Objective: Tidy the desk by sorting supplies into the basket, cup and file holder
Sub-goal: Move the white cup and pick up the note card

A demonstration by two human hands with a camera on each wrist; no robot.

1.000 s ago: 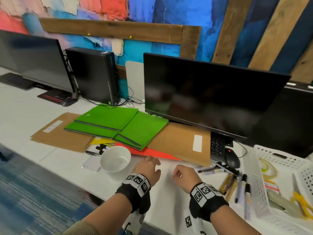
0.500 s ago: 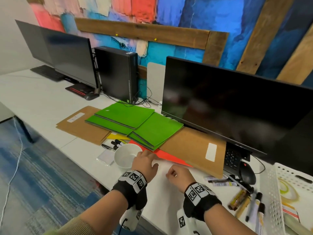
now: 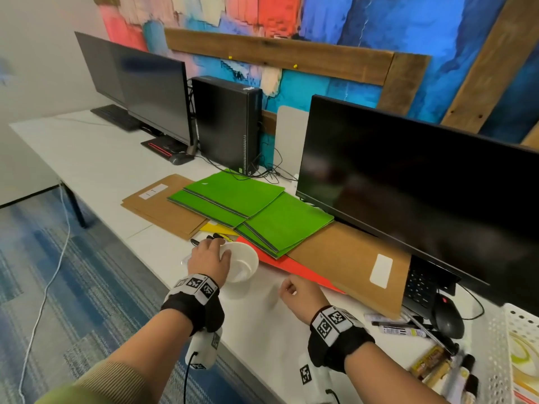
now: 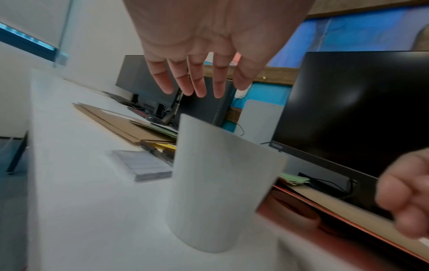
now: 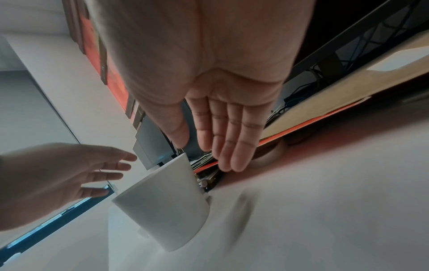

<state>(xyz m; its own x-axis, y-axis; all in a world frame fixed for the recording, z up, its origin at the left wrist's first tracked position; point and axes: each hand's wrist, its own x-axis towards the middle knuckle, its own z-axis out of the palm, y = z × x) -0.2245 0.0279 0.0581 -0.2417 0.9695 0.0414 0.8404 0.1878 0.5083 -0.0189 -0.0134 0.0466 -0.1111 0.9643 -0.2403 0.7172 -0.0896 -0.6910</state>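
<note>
A: Item one, cup (image 3: 239,263)?
B: White, upright on the table (image 3: 96,158), near its front edge, just beside the red folder (image 3: 294,265).

A: Left hand (image 3: 207,257)?
B: Over the cup's left rim, fingers straight and spread, released. The left wrist view shows the fingertips (image 4: 200,88) above the cup, grasping nothing; whether they touch the rim I cannot tell.

A: Right hand (image 3: 300,295)?
B: Right of the cup, apart from it, above bare table. Fingers straight and together in the right wrist view, holding nothing.

A: Papers?
B: Green folders (image 3: 262,211) overlapping brown envelopes (image 3: 344,258), red folder beneath, all toward the back edge under the monitor (image 3: 423,205).

A: Loose supplies?
B: Markers (image 3: 215,237) behind the cup; more pens (image 3: 399,330) toward the right edge, beside the white basket (image 3: 500,345).
</note>
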